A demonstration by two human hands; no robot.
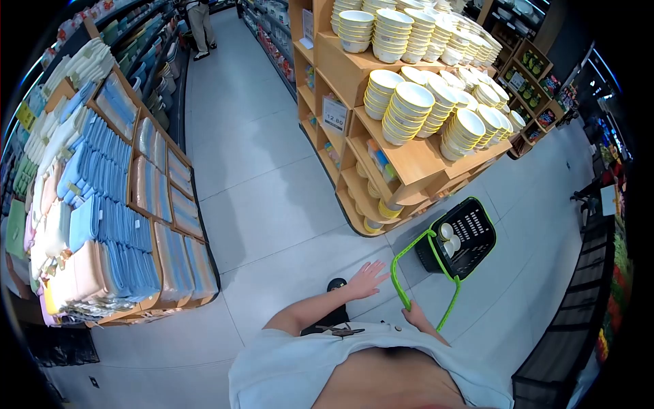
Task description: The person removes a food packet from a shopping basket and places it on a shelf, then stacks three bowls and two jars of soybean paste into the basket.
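My left hand (368,280) is held out over the grey floor with its fingers spread and nothing in it. To its right, my right hand (413,314) is closed on the green handle (402,286) of a black basket (475,240). The basket has a green rim and is tilted beside the wooden shelf. A few white cups or bowls (447,232) lie inside it.
A wooden display shelf (413,168) bears stacks of white bowls with yellow rims (407,112) and a price sign (334,113). Folded blue towels (102,177) fill the stand on the left. A person (200,28) stands far down the aisle. Black panels (569,320) run along the right.
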